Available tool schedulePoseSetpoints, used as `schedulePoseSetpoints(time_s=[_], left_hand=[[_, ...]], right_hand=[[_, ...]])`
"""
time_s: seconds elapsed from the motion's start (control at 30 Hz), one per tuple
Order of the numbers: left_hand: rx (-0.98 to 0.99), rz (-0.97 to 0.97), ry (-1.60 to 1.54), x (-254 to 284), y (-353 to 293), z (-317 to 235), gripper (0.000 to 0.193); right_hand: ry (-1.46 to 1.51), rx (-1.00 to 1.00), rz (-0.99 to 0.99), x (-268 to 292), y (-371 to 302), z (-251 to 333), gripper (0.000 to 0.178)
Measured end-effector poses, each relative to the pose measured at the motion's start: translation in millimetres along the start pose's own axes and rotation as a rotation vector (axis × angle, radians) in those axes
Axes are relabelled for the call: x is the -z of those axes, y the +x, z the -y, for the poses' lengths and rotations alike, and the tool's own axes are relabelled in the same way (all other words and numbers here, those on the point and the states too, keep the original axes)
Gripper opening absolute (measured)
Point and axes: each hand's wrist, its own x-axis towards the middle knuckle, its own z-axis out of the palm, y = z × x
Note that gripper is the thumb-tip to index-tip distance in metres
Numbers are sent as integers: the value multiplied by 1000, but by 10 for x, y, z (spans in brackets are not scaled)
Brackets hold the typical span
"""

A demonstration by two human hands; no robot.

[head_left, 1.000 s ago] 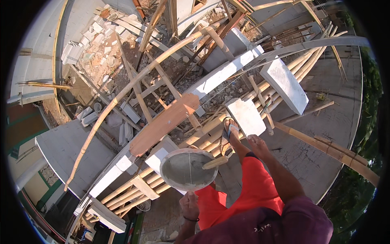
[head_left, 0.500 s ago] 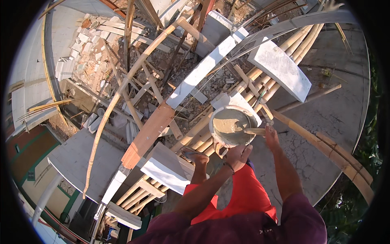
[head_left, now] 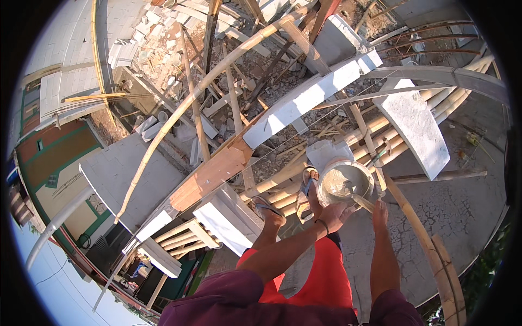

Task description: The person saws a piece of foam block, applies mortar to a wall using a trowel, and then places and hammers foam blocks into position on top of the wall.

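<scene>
A round bucket of wet grey mortar is in front of me, over the bamboo poles. My left hand, with a dark band on its wrist, grips the bucket's near rim. At the bucket's right edge my right hand is closed round the end of a pale wooden-handled tool. The tool slants into the bucket, and its working end is hidden in the mortar. A pale block lies just behind the bucket.
My sandalled feet are on bamboo poles. A brick-and-white wall top runs diagonally past them. White blocks lie left and right. Bamboo braces cross above rubble. A concrete slab spreads to the right.
My view has shifted, so the scene sits farther right and lower. The tool's handle now slants down toward me instead of lying nearly level. Both hands keep their holds.
</scene>
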Motion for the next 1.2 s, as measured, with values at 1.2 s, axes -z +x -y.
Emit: schedulePoseSetpoints(time_s=[1.2], left_hand=[[534,-1172,661,3553,-686,2233,40]], right_hand=[[-754,675,79,-3637,-287,4789,30]])
